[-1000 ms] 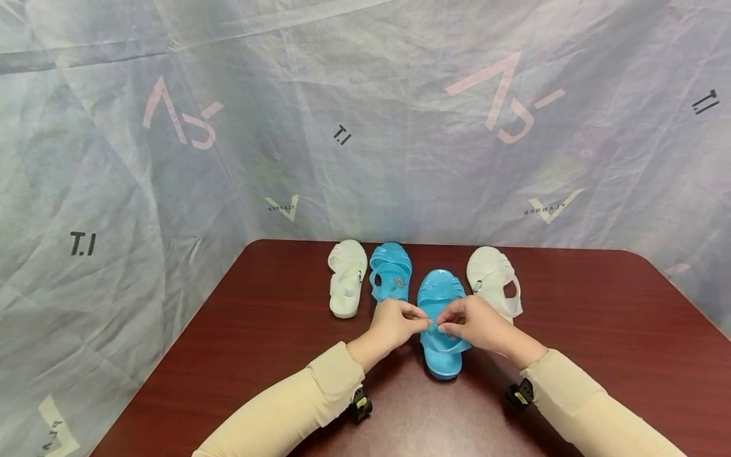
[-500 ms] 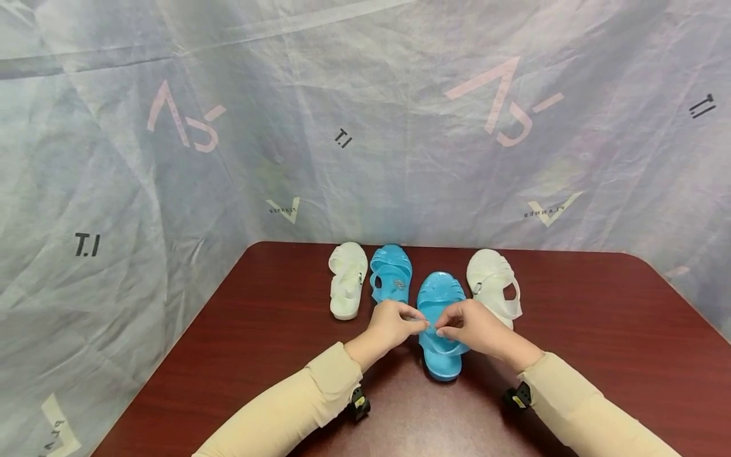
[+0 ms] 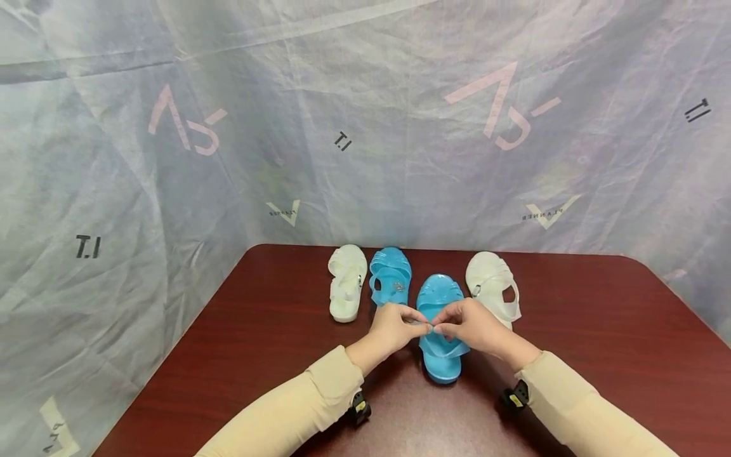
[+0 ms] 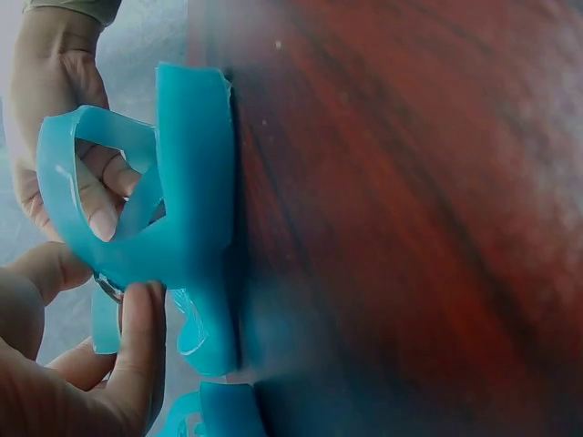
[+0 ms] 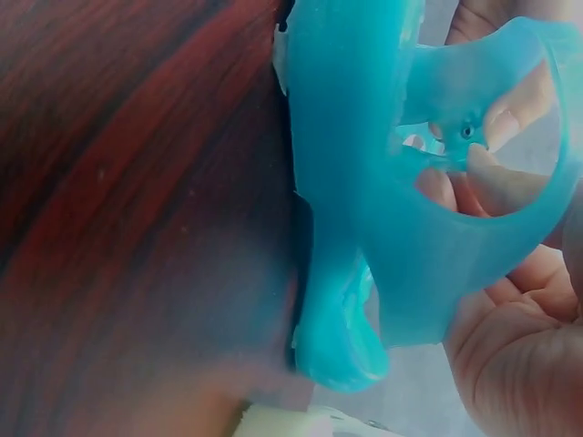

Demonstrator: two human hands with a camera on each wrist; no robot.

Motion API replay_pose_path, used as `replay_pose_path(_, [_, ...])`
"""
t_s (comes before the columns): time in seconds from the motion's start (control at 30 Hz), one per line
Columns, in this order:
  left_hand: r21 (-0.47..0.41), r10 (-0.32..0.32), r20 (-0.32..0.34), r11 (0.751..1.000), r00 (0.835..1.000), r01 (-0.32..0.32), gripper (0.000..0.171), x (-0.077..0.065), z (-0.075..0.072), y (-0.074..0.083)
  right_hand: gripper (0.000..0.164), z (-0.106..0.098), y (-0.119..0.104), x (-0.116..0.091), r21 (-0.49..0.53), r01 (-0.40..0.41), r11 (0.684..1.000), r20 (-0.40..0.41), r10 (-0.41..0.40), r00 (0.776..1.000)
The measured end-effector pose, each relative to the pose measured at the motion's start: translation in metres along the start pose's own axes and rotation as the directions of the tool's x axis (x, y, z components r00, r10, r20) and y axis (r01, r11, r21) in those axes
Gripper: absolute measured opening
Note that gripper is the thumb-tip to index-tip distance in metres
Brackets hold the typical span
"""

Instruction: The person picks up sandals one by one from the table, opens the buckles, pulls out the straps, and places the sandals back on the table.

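A blue jelly sandal [image 3: 442,368] stands on the table, toe pointing away, between my two hands. My left hand [image 3: 394,327] pinches its ankle strap by the small metal buckle [image 4: 108,288], where the strap's loose end [image 4: 105,320] hangs down. My right hand [image 3: 475,325] reaches in from the other side. Its thumb and forefinger pinch at the strap, and the fingertips of both hands meet above the insole. In the right wrist view, a small ringed hole [image 5: 467,132] shows on the strap between the fingertips, behind the wide strap loop [image 5: 437,255].
A second blue sandal [image 3: 391,279] lies behind my left hand, partly covered by it. One white sandal [image 3: 344,304] is left of it; another white sandal [image 3: 488,270] sits beyond my right hand. The dark red table [image 3: 257,355] ends at a grey printed cloth [image 3: 365,127].
My right hand's fingertips have moved left, closing the small gap to the left hand's fingertips. The left hand stays nearly still at the strap, and the sandals keep their places.
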State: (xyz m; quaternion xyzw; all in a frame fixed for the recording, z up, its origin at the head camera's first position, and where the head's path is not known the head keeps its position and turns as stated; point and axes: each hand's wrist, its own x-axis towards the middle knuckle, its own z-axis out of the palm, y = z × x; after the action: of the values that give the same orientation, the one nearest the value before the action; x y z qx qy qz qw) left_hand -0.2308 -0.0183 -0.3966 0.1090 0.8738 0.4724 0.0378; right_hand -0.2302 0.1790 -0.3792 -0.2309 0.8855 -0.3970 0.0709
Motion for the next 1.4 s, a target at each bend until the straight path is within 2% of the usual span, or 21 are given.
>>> replay_pose_path(0.37, [0.012, -0.010, -0.056, 1.000, 0.998, 0.010, 0.008, 0.001, -0.005, 0.004, 0.008, -0.001, -0.009, -0.003, -0.069, -0.005, 0.998, -0.010, 0.004, 1.000])
replay_pose_path(0.6, [-0.006, -0.031, -0.058, 1.000, 0.998, 0.031, 0.010, -0.001, -0.002, 0.002, 0.011, 0.002, -0.006, -0.010, -0.015, -0.043, 0.999, -0.053, 0.042, 0.998])
replay_pose_path(0.77, [-0.026, -0.042, -0.068, 0.999, 0.997, 0.041, 0.009, -0.002, 0.000, 0.002, 0.011, 0.002, -0.005, -0.013, -0.014, -0.030, 0.999, -0.073, 0.029, 0.997])
replay_pose_path(0.93, [-0.071, -0.099, -0.086, 0.993, 0.991, 0.093, 0.010, -0.004, 0.004, 0.000, 0.008, 0.004, -0.001, -0.018, -0.033, -0.007, 0.999, -0.082, 0.004, 0.997])
replay_pose_path(1.03, [-0.107, -0.128, -0.081, 0.987, 0.988, 0.119, 0.010, -0.006, 0.005, -0.002, 0.006, 0.006, 0.004, -0.022, -0.033, -0.025, 0.999, -0.114, 0.021, 0.993])
replay_pose_path(1.23, [-0.136, -0.126, -0.081, 0.984, 0.989, 0.114, 0.010, -0.007, 0.006, -0.002, 0.004, 0.006, 0.008, -0.028, -0.061, -0.034, 0.998, -0.195, 0.021, 0.981])
replay_pose_path(1.4, [-0.167, -0.158, -0.067, 0.975, 0.985, 0.145, 0.011, -0.005, 0.003, -0.003, 0.004, 0.000, 0.009, -0.035, -0.075, -0.052, 0.996, -0.245, 0.032, 0.969])
